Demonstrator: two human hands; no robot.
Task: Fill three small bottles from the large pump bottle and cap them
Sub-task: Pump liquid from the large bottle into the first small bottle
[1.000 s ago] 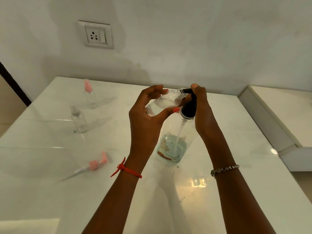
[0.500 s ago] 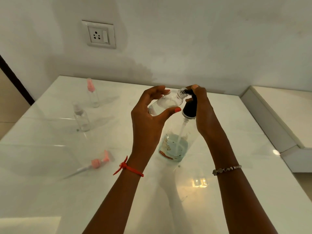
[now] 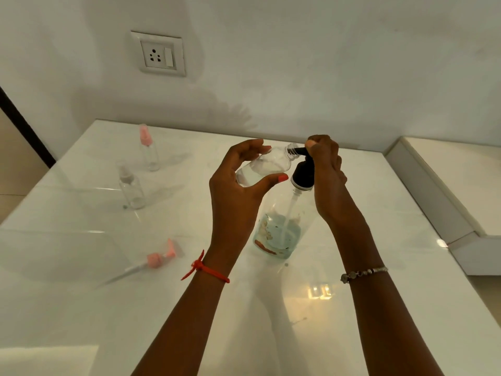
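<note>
My left hand (image 3: pixel 238 185) holds a small clear bottle (image 3: pixel 264 166) tilted on its side, its open threaded neck against the black nozzle of the large pump bottle (image 3: pixel 282 223). My right hand (image 3: pixel 328 172) wraps the black pump head (image 3: pixel 303 173), thumb on top. The large bottle stands on the table with a little bluish liquid at the bottom. Far left stand a small bottle with a pink cap (image 3: pixel 148 149) and a small bottle with a clear cap (image 3: pixel 130 185). A loose pink spray cap with its tube (image 3: pixel 151 260) lies on the table.
The white glossy table (image 3: pixel 311 308) meets the wall at the back, where a socket plate (image 3: pixel 160 54) is mounted. A raised white ledge (image 3: pixel 439 191) borders the table on the right. The table's left edge drops off beside the two standing bottles.
Both hands and the bottles stay together with only slight shifts. My right thumb sits a little higher on the pump head.
</note>
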